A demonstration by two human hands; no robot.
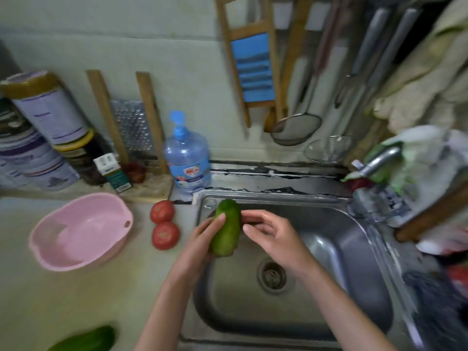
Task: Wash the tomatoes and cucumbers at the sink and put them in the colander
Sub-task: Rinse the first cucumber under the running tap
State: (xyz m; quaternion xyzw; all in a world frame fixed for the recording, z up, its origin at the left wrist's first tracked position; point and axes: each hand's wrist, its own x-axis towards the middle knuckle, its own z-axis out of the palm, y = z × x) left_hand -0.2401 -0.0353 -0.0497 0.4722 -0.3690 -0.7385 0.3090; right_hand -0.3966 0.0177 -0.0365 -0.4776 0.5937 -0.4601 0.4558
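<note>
Surroundings, taken from the sink:
- Steel basin; the drain is in its floor.
- Faucet at the sink's far right corner, amid blurred clutter.
- Blue pump bottle just behind the sink's far left corner.
- Two tomatoes on the counter just left of the sink, close together.
- Pink colander further left of the sink, beyond the tomatoes.
- Second cucumber well left of the sink, at the near edge of the view, blurred.

The cucumber is above the sink's left rim, roughly upright and tilted slightly. It is stubby, with pale green, smooth skin and rounded ends.

Left hand grasps its lower half, thumb across the front. Right hand is just right of it, fingers relaxed and loosely bent, one fingertip touching its side.
</note>
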